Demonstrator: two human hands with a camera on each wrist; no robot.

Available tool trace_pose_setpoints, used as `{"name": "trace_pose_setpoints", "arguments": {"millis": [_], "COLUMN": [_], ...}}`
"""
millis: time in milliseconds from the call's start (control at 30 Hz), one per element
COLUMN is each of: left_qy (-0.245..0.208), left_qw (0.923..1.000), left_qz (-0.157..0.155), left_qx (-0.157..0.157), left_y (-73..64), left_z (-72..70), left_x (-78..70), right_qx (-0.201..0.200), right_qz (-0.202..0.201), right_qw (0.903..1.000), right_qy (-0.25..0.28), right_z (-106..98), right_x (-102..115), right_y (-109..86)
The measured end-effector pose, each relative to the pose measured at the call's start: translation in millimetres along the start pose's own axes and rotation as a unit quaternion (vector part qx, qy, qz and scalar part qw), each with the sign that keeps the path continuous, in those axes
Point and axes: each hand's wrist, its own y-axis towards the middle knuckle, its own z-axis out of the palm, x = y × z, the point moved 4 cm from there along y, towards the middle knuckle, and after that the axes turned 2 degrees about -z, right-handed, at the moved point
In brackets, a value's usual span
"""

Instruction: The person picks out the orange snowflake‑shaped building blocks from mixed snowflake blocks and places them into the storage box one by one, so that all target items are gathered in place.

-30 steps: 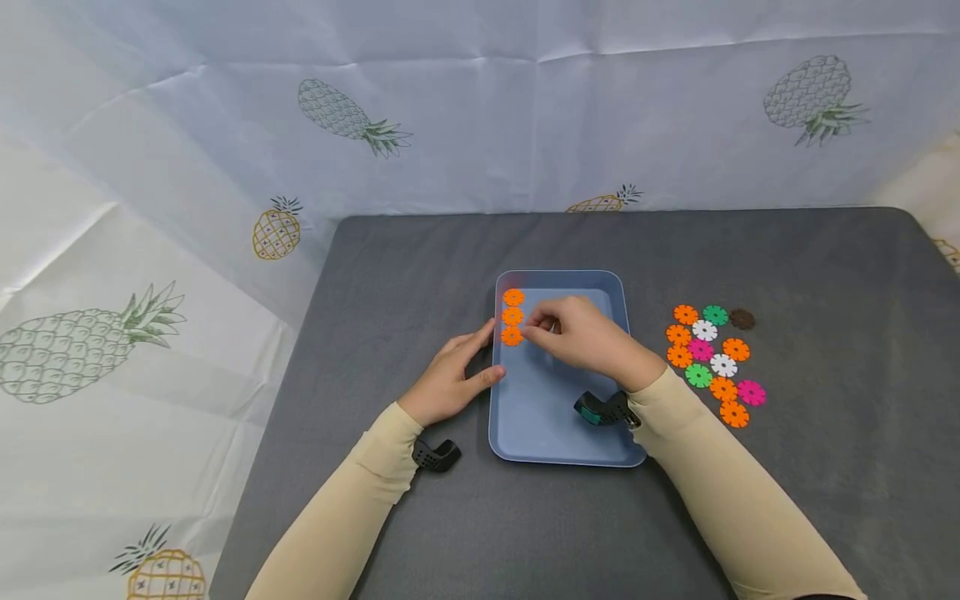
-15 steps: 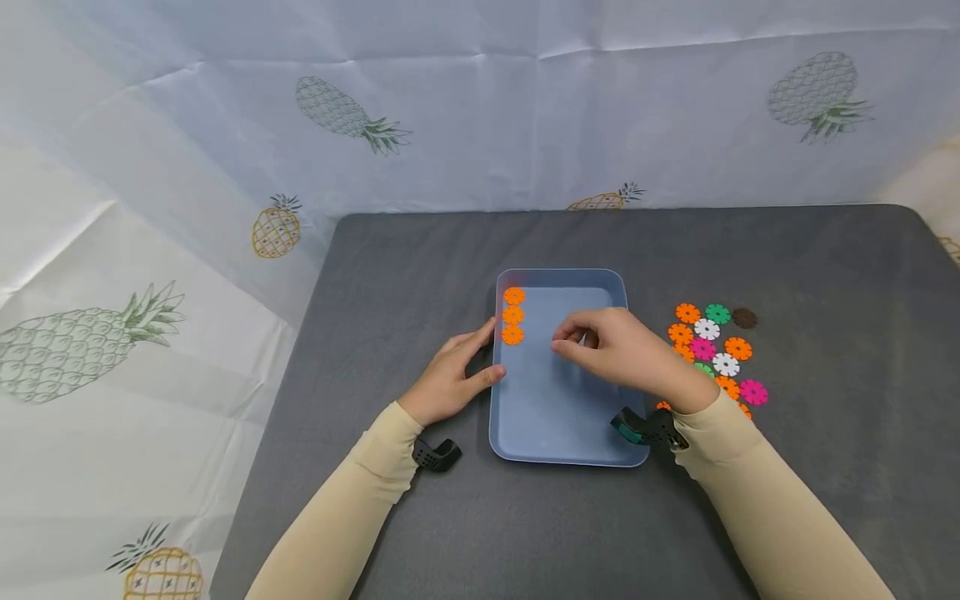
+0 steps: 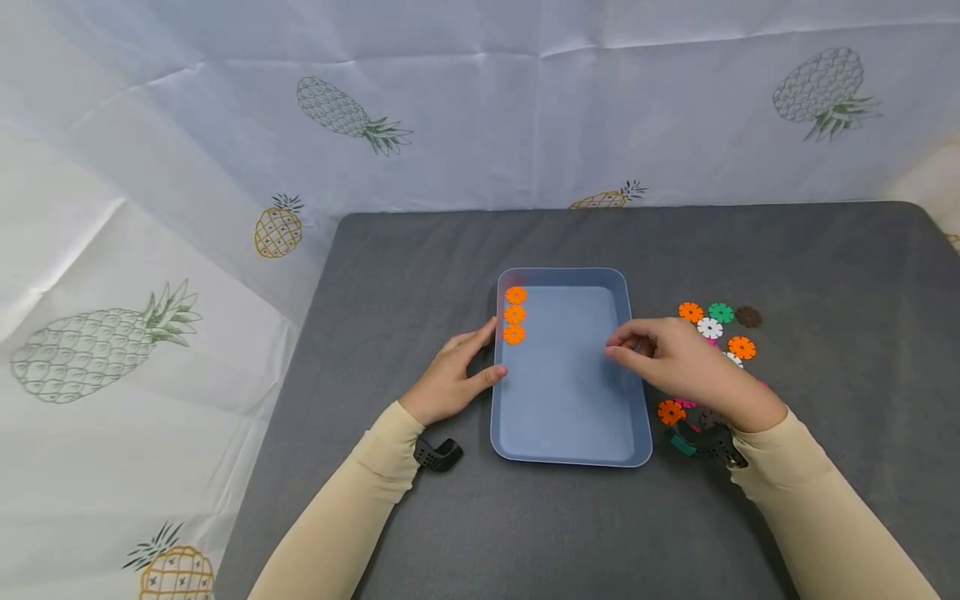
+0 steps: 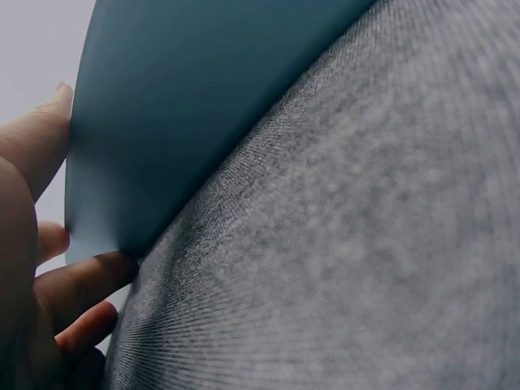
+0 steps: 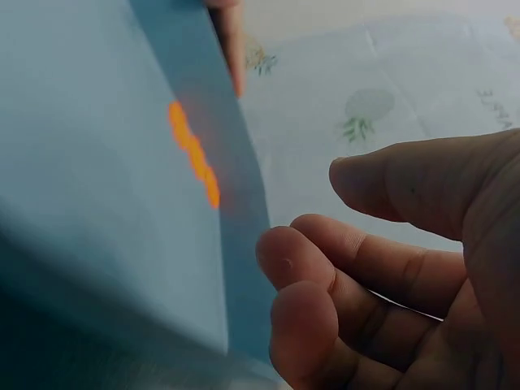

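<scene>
In the head view my left hand [image 3: 453, 379] rests against the left side of a blue tray [image 3: 562, 408], fingers extended along its rim. The left wrist view shows the fingers of that hand touching the tray wall [image 4: 162, 122]. Three orange notched plastic discs [image 3: 514, 315] lie in a column at the tray's upper left. My right hand [image 3: 686, 358] hovers over the tray's right edge. In the right wrist view its fingers are loosely curled, with the thumb apart from them and nothing between.
Right of the tray lie several loose notched discs, among them an orange one [image 3: 742, 347], a green one [image 3: 721, 312], a white one [image 3: 709, 328] and a brown one [image 3: 748, 317]. My right hand and wrist strap [image 3: 705, 442] partly cover them. A grey cloth [image 3: 420, 267] covers the table.
My right hand has moved right, away from the orange discs, across the tray to its right edge. The three orange discs and my left hand have stayed in place.
</scene>
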Motion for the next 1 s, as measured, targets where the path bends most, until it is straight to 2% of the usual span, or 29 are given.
{"name": "trace_pose_setpoints", "arguments": {"millis": [133,333,500,733,1000], "left_qy": [-0.001,-0.002,-0.007,0.000,-0.005], "left_qw": [1.0000,1.0000,0.9999,0.9999,0.9999], "left_qz": [0.000,0.001,0.012,0.010,0.008], "left_qx": [-0.004,0.001,-0.009,-0.009,-0.007], "left_y": [-0.8,-3.7,-1.6,-0.7,-0.6], "left_z": [1.0,5.0,3.0,3.1,3.7], "left_x": [0.2,2.4,0.9,3.0,3.4], "right_qx": [-0.001,-0.011,-0.025,-0.026,-0.026], "right_qz": [0.009,-0.003,0.000,0.002,-0.037], "right_qw": [0.9999,0.9996,0.9991,0.9972,0.9965], "right_qy": [-0.006,-0.026,-0.034,-0.070,-0.071], "right_z": [-1.0,2.7,2.1,1.5,2.7], "right_x": [-15.0,-32.1,-40.7,-51.0,-62.8], "right_y": [-15.7,-35.5,-41.1,-47.8,-60.9]}}
